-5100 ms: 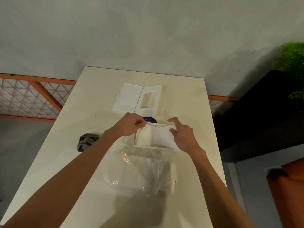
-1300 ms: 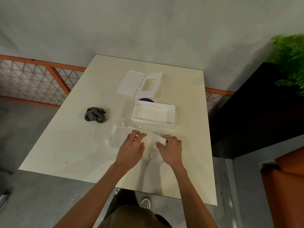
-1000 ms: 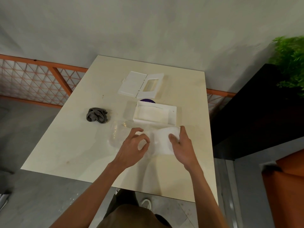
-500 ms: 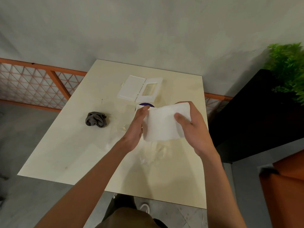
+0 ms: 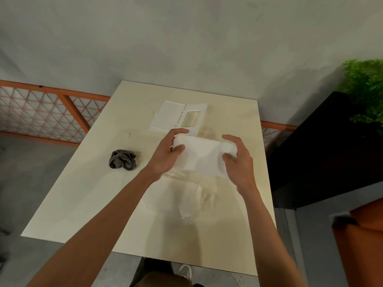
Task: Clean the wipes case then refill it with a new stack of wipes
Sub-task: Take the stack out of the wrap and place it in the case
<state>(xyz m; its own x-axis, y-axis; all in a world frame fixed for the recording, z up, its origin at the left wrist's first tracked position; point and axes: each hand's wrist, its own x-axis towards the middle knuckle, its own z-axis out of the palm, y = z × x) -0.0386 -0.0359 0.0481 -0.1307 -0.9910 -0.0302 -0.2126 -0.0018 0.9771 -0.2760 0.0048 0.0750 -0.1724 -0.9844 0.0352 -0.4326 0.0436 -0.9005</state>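
A white stack of wipes point(image 5: 202, 155) hangs above the middle of the cream table point(image 5: 87, 189). My left hand point(image 5: 169, 154) grips its left end and my right hand point(image 5: 236, 158) grips its right end. The case's white lid point(image 5: 178, 117), flipped open with its window frame showing, lies just beyond. The case's tray is hidden behind the stack and my hands. The clear plastic wrapper point(image 5: 190, 195) lies crumpled on the table below the stack.
A crumpled grey cloth point(image 5: 122, 159) lies to the left of my hands. A black cabinet point(image 5: 323, 154) with a green plant point(image 5: 365, 90) stands close to the table's right edge. An orange lattice railing point(image 5: 47, 112) runs behind on the left.
My hands pulled the stack of wipes out of the wrapper on the table, lifted it and carried it forward over the case's tray. The wrapper stayed on the table.
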